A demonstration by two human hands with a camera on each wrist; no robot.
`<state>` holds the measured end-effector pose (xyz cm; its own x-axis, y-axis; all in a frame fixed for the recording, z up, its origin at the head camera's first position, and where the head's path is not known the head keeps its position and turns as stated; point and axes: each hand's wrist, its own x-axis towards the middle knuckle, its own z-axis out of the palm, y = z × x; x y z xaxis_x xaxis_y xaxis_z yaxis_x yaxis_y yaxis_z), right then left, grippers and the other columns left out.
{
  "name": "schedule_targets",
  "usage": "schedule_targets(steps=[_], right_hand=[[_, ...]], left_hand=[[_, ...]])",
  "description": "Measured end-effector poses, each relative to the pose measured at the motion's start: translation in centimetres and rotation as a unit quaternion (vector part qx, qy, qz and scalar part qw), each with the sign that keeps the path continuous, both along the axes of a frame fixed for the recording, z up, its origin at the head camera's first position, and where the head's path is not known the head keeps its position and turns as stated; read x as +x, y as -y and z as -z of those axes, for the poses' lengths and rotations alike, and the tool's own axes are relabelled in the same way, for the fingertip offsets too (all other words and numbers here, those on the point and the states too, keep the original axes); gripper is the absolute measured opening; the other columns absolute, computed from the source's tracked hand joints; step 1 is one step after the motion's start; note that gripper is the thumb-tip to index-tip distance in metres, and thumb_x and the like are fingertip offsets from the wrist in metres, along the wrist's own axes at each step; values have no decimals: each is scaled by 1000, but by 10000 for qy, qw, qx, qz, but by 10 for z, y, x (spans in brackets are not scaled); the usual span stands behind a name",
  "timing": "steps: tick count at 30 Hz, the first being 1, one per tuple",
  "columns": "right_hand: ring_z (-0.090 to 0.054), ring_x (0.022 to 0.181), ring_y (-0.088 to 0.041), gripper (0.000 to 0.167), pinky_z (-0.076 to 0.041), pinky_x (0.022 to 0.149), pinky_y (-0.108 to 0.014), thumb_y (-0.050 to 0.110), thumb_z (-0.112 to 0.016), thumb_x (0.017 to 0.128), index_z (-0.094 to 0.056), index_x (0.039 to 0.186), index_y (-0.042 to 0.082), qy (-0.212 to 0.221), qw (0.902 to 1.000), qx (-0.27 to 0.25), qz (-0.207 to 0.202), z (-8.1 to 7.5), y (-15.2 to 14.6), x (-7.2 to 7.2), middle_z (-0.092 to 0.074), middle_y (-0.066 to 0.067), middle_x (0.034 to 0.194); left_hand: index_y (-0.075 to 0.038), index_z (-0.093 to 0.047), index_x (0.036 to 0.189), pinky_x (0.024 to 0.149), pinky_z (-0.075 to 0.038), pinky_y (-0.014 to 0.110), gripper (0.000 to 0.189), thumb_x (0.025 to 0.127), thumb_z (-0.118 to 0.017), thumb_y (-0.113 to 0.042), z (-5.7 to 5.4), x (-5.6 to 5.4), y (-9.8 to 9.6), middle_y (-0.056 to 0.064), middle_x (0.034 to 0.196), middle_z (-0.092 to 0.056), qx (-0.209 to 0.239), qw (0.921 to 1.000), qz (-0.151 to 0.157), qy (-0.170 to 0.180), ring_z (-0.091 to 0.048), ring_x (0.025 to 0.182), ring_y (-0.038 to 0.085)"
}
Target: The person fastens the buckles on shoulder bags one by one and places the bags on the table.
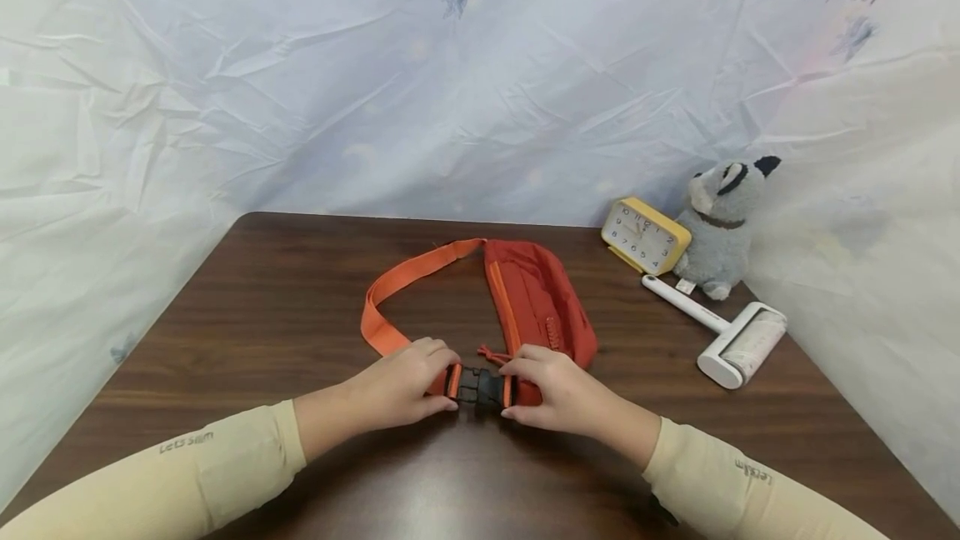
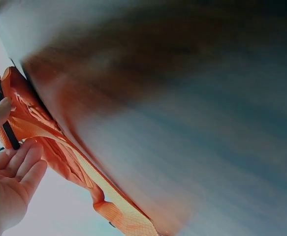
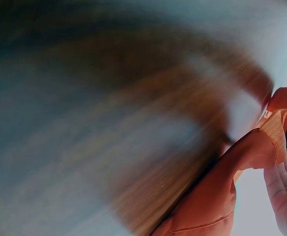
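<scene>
A red waist bag [image 1: 536, 294] lies on the brown table, its orange strap [image 1: 405, 272] looping out to the left. Along the near side, the bag's black buckle [image 1: 480, 387] sits between the two hands. Its two halves meet; whether they are fully locked I cannot tell. The left hand [image 1: 401, 382] pinches the buckle's left end where the strap enters, thumb nearer the body. On the other end, the right hand [image 1: 562, 390] pinches the right half beside the bag. Both wrist views show fingers beneath the webbing, with the bag's fabric [image 3: 202, 206] hanging close by.
At the back right stand a yellow alarm clock [image 1: 645, 236] and a grey plush toy [image 1: 716, 227]. A white lint roller [image 1: 720, 330] lies in front of them, right of the bag. Pale printed cloth [image 1: 450, 107] hangs behind and beside the table [image 1: 285, 298].
</scene>
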<state>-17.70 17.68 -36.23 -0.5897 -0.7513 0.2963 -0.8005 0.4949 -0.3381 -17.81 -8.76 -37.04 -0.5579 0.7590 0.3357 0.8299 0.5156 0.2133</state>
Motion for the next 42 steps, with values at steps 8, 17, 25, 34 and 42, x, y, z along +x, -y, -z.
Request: schedule_targets(steps=[8,17,25,34,42], right_hand=[[-50,79,-7,36,-45,66,-17,28,-78,76,-66,105,10,-19,10000,6,26,2,2,0,-56,3,95],[-49,76,-8,36,-42,62,-16,27,-79,76,-65,104,9,-23,10000,-1,-28,1,4,-1,-57,0,94],[-50,79,-8,36,-44,65,-17,27,-78,77,-65,105,9,131,9999,46,21,0,5,-1,-57,-1,95],[-48,76,-8,36,-41,61,-16,27,-77,77,-65,105,8,42,10000,2,-32,2,5,-2,-57,-1,95],[-48,74,-7,36,-41,60,-15,27,-77,77,-65,106,8,74,10000,-14,-51,3,5,-4,-55,2,94]], left_hand=[[-1,-59,111,79,-49,28,45,81,-74,-31,1,1,-1,5,102,-59,52,9998,47,-172,-56,94,17],[0,-58,111,79,-49,28,45,82,-74,-30,0,1,-1,6,101,-59,4,9999,35,-100,-56,93,17],[0,-58,111,80,-49,28,45,82,-74,-31,1,1,-2,6,102,-59,-52,9999,-4,-130,-56,94,17],[2,-58,111,79,-49,29,47,82,-74,-31,1,1,-4,7,100,-59,-138,9996,-48,-260,-56,92,17],[1,-58,110,77,-49,28,47,81,-75,-31,2,1,-5,6,98,-58,-187,9994,-27,-288,-55,90,16]])
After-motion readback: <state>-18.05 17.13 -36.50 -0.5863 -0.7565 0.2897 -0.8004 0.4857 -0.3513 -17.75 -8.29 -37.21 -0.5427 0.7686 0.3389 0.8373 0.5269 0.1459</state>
